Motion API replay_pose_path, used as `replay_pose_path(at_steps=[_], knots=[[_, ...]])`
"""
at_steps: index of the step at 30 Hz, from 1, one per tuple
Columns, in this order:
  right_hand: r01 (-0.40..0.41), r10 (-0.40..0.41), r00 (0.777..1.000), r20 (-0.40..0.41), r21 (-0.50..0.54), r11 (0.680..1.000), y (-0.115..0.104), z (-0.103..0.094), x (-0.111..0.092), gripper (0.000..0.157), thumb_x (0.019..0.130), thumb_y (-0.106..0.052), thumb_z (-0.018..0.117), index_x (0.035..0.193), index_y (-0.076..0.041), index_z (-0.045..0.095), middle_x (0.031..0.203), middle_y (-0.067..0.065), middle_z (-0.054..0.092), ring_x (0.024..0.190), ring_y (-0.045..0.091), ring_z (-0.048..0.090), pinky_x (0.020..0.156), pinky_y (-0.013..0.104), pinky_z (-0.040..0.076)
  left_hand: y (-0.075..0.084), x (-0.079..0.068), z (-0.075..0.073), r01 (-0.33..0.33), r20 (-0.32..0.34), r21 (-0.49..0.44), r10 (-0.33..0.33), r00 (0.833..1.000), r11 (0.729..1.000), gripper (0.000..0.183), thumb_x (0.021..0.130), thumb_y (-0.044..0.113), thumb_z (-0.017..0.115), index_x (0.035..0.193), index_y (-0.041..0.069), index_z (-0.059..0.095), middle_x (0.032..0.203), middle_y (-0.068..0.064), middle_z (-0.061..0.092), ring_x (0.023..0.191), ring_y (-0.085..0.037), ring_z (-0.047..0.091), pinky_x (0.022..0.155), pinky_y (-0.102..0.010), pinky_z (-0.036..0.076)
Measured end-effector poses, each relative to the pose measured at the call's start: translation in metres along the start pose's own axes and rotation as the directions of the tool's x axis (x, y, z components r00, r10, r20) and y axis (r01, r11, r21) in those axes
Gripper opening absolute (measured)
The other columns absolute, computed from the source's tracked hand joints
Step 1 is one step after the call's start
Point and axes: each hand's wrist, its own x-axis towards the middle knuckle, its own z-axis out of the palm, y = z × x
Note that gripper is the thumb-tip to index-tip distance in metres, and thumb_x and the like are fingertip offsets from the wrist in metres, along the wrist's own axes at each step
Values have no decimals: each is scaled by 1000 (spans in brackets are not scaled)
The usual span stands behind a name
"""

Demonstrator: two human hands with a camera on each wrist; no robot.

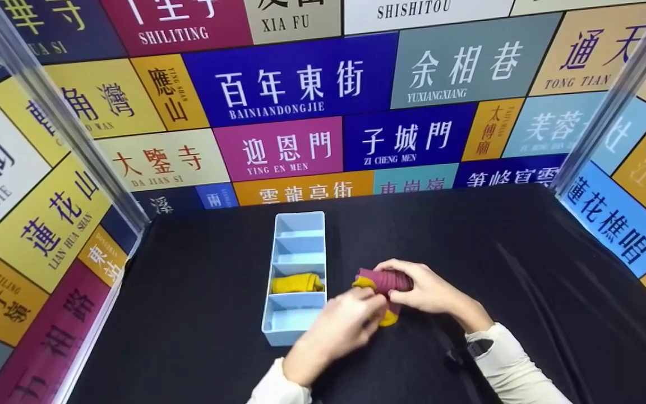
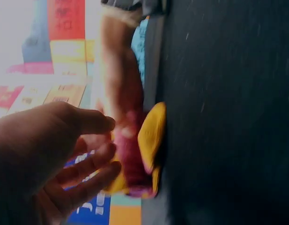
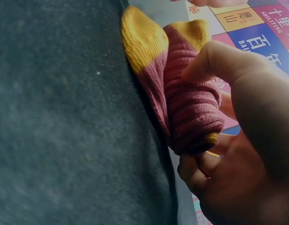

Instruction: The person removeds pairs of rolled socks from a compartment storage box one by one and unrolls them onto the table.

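My right hand (image 1: 421,286) grips a mauve sock bundle (image 1: 391,279) with yellow patches, above the black cloth. In the right wrist view the ribbed sock roll (image 3: 193,108) lies between thumb and fingers, and a loose yellow toe (image 3: 143,40) hangs beside it. My left hand (image 1: 351,320) is close to the bundle's left side, blurred in the head view. The left wrist view has its fingers (image 2: 95,161) spread and slightly bent beside the roll, with no clear hold on it. A rolled yellow sock (image 1: 296,283) sits in one compartment of the light blue box.
The long light blue divided box (image 1: 267,322) stands left of the hands on the black cloth (image 1: 199,314). Printed panels with street names (image 1: 289,84) rise behind and at both sides. A dark band (image 1: 477,348) is around the right wrist.
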Motion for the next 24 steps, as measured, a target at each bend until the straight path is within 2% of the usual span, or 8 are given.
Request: replay_pose_path(at_steps=[5,7,12,15,17,20,24], knots=[[-28,28,999,29,13,1000,1,-2,-1,44,89,-13,72,131,-19,61,105,4,69,83,17,63,68,27,53,11,-3,8,49,85,100,-58,995,994,19,87,27,76,99,19,64,102,4,63,95,-14,64,71,-28,59],[-25,25,1000,18,-6,1000,0,-2,-2,44,89,-14,73,131,-18,62,108,4,69,87,17,62,71,27,53,13,-4,9,63,116,139,-80,990,988,24,86,29,78,103,19,64,106,3,65,98,-16,65,72,-30,59],[-10,5,997,-77,-65,998,-2,0,-2,46,85,-11,76,130,-10,64,123,10,66,105,25,60,86,37,51,16,-7,9,48,168,225,-87,982,973,21,88,29,74,103,19,63,103,4,68,93,-15,68,70,-31,60],[-10,4,988,-157,-35,999,0,3,-1,51,82,-4,78,131,-5,62,126,14,62,105,31,63,86,47,53,18,-8,10,27,173,264,-75,982,964,16,90,29,70,100,19,62,97,4,68,90,-15,67,65,-30,59],[4,-5,978,-210,-4,1000,2,5,1,51,81,0,79,129,-2,61,122,17,61,99,34,65,84,53,54,19,-8,11,17,172,281,-68,983,960,14,91,29,69,99,19,62,93,4,66,88,-14,66,63,-29,58],[32,-30,966,-259,3,999,5,6,3,41,81,1,79,119,-2,65,113,18,62,92,35,65,78,54,53,21,-8,12,19,176,292,-73,982,956,14,92,30,68,99,20,62,90,4,64,86,-15,65,63,-28,58],[32,-47,963,-265,-58,998,6,5,5,26,87,-5,75,113,-7,70,106,13,66,87,29,60,71,46,49,25,-9,14,52,214,275,-114,970,960,28,90,38,71,106,18,60,100,-1,62,96,-18,62,70,-29,59]])
